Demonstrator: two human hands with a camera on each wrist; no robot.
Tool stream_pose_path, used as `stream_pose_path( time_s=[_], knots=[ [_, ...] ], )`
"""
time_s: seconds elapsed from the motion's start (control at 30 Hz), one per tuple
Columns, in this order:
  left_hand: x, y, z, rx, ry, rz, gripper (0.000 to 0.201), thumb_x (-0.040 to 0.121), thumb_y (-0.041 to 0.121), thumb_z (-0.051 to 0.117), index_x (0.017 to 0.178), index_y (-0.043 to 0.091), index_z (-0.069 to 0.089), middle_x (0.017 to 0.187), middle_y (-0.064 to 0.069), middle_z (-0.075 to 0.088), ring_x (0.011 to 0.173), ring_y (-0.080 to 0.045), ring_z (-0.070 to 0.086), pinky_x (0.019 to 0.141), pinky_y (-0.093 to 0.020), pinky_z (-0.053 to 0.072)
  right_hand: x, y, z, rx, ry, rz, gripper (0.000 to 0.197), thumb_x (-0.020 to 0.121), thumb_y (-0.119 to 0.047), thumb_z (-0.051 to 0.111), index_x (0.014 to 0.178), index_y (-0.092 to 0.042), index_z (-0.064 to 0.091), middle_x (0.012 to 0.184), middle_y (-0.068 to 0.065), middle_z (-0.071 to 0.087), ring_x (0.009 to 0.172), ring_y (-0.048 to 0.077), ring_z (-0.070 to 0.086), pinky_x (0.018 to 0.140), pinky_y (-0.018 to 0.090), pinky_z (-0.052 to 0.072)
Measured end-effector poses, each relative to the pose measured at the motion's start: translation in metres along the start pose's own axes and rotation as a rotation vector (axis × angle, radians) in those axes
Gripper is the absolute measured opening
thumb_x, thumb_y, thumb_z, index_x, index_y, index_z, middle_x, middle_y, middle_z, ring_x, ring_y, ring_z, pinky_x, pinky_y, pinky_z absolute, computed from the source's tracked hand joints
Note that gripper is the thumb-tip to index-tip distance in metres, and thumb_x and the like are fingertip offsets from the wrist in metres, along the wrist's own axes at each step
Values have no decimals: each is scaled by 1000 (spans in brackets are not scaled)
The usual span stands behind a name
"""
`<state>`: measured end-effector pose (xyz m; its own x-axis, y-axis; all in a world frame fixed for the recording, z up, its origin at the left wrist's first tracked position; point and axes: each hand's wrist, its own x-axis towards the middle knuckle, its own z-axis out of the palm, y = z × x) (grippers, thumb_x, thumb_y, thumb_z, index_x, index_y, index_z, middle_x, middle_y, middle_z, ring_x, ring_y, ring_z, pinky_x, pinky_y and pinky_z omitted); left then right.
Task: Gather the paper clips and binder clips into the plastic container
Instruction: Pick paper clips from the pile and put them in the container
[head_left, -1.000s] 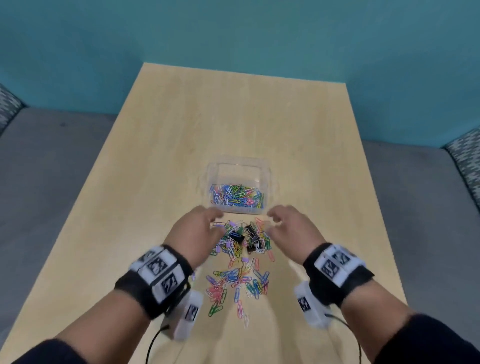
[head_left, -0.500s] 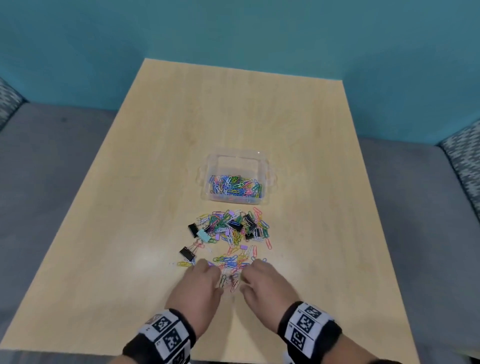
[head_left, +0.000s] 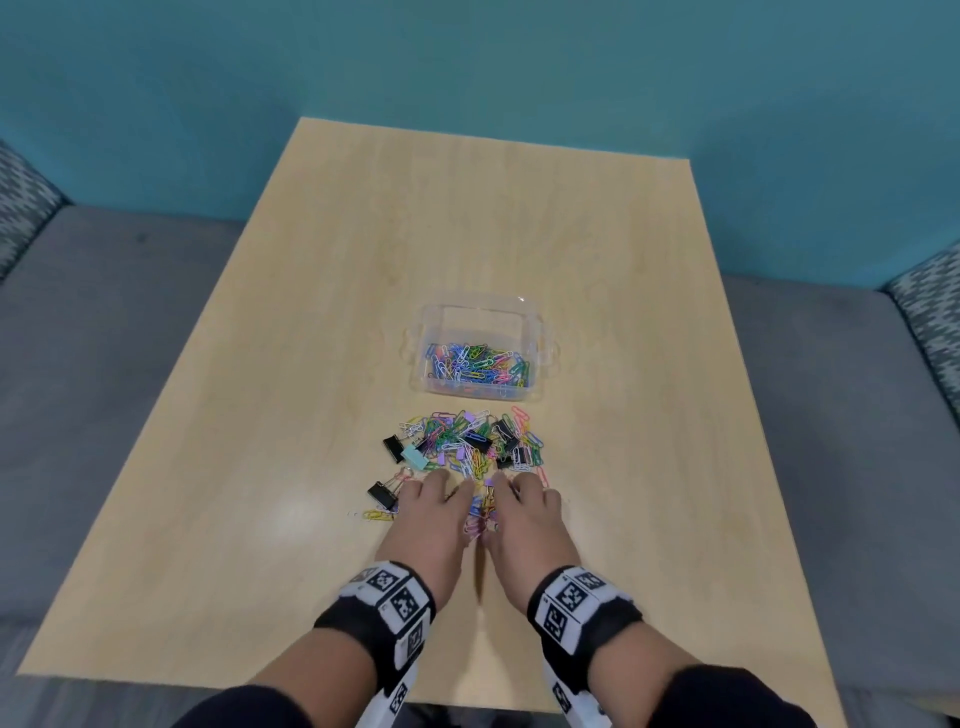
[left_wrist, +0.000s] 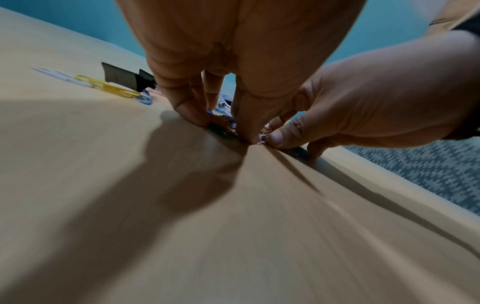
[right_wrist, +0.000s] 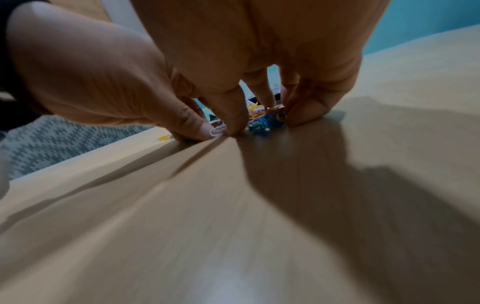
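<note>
Since half a second earlier both hands have slid forward from the near fringe of the pile toward its middle, and the loose clips that lay in front of them are now bunched between them. Left to right on the table (head_left: 311, 364): a yellow paper clip (head_left: 377, 515) at the pile's left edge; a black binder clip (head_left: 383, 494) just beside the left hand (head_left: 426, 525), whose fingers curve down with the tips on the tabletop, cupping clips rather than pinching any one of them; a small bunch of paper clips (head_left: 480, 512) between the two thumbs; the right hand (head_left: 530, 519), curved the same way, thumb almost touching the left thumb. Beyond the fingertips lies the main pile of clips (head_left: 467, 441) (paper clips in many colours, several black binder clips, one pale green), and just past it the plastic container (head_left: 478, 317), part filled with paper clips along its near side. Bare tabletop lies to both sides and beyond the container; the near table edge runs just behind the wrists. The left wrist view alone shows the fingertips (left_wrist: 192, 115) pressed on the wood; the right wrist view alone shows a white paper clip (right_wrist: 217, 130) lying against the left thumb.
</note>
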<state>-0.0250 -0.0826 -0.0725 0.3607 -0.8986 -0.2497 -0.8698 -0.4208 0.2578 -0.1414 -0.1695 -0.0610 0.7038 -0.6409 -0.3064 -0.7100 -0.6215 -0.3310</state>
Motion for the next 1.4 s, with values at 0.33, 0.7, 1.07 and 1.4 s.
stream_pose_path(
  time_s=[0.33, 0.7, 1.07, 1.4],
  knots=[
    [1, -3, -2, 22, -25, 43, 35, 67, -2, 64, 94, 19, 58, 92, -2, 47, 75, -19, 34, 64, -32, 42, -1, 11, -5, -27, -23, -93, 28, 81, 1, 53, 106, -12, 51, 110, 9, 49, 94, 29, 45, 73, 32, 30],
    [3, -8, -5, -156, -34, -39, 31, 61, -12, 57, 75, 16, 55, 76, 0, 44, 63, -20, 40, 49, -31, 31, 1, 11, -24, -2, -169, -79, 36, 73, 10, 43, 87, -22, 32, 95, 6, 42, 79, 22, 29, 52, 28, 18],
    [6, -11, -49, -644, -72, -237, 28, 74, 0, 59, 66, 26, 63, 73, 5, 60, 64, -11, 58, 59, -23, 44, 15, 27, -40, 467, -122, 132, 15, 73, -2, 50, 71, -16, 55, 68, -4, 57, 61, 12, 52, 55, 25, 40],
    [102, -11, -145, -1015, 159, -295, 17, 78, -4, 65, 72, 13, 67, 65, -8, 66, 54, -18, 66, 60, -34, 58, 116, 17, -133, 753, 170, 171, 21, 75, 2, 58, 67, -17, 57, 63, 1, 64, 60, 22, 66, 63, 43, 58]
  ],
)
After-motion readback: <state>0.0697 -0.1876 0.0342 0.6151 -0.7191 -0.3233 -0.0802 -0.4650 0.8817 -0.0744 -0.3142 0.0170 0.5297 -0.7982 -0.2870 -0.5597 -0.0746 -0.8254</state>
